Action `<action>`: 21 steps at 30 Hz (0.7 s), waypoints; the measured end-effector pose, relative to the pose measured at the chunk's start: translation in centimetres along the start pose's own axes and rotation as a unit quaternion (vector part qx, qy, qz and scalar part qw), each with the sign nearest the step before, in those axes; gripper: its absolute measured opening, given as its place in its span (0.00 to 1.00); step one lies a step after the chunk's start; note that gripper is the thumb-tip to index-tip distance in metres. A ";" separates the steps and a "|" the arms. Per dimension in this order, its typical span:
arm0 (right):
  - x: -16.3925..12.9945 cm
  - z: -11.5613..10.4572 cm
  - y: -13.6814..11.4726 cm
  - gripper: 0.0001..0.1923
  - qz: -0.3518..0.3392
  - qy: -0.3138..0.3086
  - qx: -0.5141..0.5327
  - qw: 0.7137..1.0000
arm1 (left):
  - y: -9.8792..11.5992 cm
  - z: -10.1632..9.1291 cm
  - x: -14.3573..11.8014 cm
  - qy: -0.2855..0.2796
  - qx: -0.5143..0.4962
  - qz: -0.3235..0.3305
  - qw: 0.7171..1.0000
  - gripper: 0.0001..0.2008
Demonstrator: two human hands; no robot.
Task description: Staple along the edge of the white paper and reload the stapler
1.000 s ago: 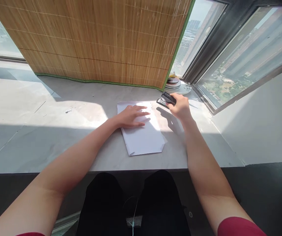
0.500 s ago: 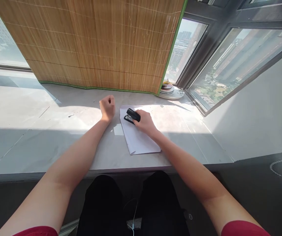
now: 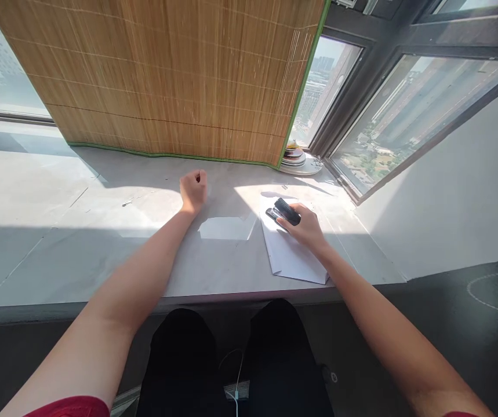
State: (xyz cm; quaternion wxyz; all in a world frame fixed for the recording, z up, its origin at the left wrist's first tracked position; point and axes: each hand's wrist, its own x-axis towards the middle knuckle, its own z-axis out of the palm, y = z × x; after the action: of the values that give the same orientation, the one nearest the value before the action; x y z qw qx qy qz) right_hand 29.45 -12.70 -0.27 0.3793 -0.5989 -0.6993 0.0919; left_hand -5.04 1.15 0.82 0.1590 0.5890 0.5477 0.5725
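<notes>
Black and small, the stapler [image 3: 284, 211] sits under the right hand [image 3: 304, 229]. It is on top of the white paper [image 3: 292, 255], near the paper's far end. The fingers of that hand are curled over the stapler and press it down on the sheet. The stapler's long side runs from about 10 o'clock to 4 o'clock, and its front end points toward 10 o'clock, away from the palm. The paper is long too, and it runs from about 11 o'clock to 5 o'clock. Its near corner lies close to the edge of the grey ledge [image 3: 57, 243].

There are no real boxes or cups. At 1 o'clock from the stapler, in the corner by the window [image 3: 409, 110], stands a small stack of plates [image 3: 295, 159]. Something yellow lies on top of the stack, but it is too small to tell what it is.

The right arm comes in from 5 o'clock and stretches out over the ledge, with the wrist low on the paper. The left hand [image 3: 193, 190] is at 9 o'clock from the stapler, well apart from it. Its fingers are shut in a loose fist and it holds nothing that can be seen. It rests on the ledge. Behind it hangs a brown bamboo blind [image 3: 166, 75].
</notes>
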 end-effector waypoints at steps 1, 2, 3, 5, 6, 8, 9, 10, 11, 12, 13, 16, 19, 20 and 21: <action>0.6 -0.4 0.7 0.17 -0.009 0.013 0.025 1.000 | -0.1 0.0 0.0 0.001 0.001 0.000 1.000 0.26; 1.4 -0.6 1.5 0.17 -0.018 0.040 0.044 0.998 | -0.2 0.0 0.1 0.002 0.000 0.000 1.000 0.26; 2.3 -0.8 2.4 0.19 -0.027 0.073 0.053 0.996 | -0.2 0.0 0.1 0.004 -0.003 0.001 1.000 0.26; 4.3 -0.6 4.4 0.17 -0.049 0.106 0.022 0.993 | -0.4 0.0 0.2 0.008 -0.011 0.002 1.000 0.26; 5.3 -0.2 5.3 0.16 -0.065 0.079 -0.006 0.995 | -0.4 -0.1 0.3 0.014 -0.014 0.001 1.000 0.26; 7.0 1.1 6.8 0.19 -0.073 0.000 -0.058 0.996 | -0.5 -0.2 0.3 0.030 -0.020 -0.007 0.999 0.26; 7.6 1.8 7.3 0.21 -0.062 -0.037 -0.077 0.994 | -0.5 -0.2 0.3 0.036 -0.022 -0.012 0.999 0.25; 8.1 2.5 7.5 0.24 -0.044 -0.068 -0.093 0.992 | -0.5 -0.3 0.3 0.040 -0.024 -0.016 0.999 0.25; 8.4 3.2 7.6 0.25 -0.026 -0.094 -0.106 0.990 | -0.5 -0.3 0.3 0.042 -0.027 -0.017 0.999 0.25; 8.7 3.7 7.4 0.26 -0.011 -0.118 -0.119 0.986 | -0.5 -0.2 0.2 0.040 -0.030 -0.018 0.999 0.25; 8.8 4.1 7.0 0.26 0.003 -0.138 -0.133 0.981 | -0.5 -0.2 0.2 0.036 -0.033 -0.016 0.999 0.24; 8.8 5.6 4.6 0.28 0.032 -0.158 -0.180 0.970 | -0.7 -0.2 0.2 0.032 -0.039 -0.014 0.999 0.24; 8.9 8.1 0.7 0.31 0.041 -0.161 -0.201 0.965 | -0.7 -0.8 0.4 0.062 -0.042 -0.034 0.997 0.24; 8.9 9.3 -0.9 0.32 0.036 -0.164 -0.204 0.965 | -0.7 -1.2 0.5 0.085 -0.049 -0.051 0.994 0.23; 9.1 10.6 -2.5 0.32 0.031 -0.165 -0.206 0.964 | -0.5 -1.7 0.5 0.112 -0.060 -0.079 0.989 0.23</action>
State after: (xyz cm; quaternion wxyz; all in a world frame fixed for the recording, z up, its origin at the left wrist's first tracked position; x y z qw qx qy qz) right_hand 20.76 -1.67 -2.39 0.1247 -0.6620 -0.7370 0.0552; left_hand -6.83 1.05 1.13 0.1762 0.4655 0.5712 0.6527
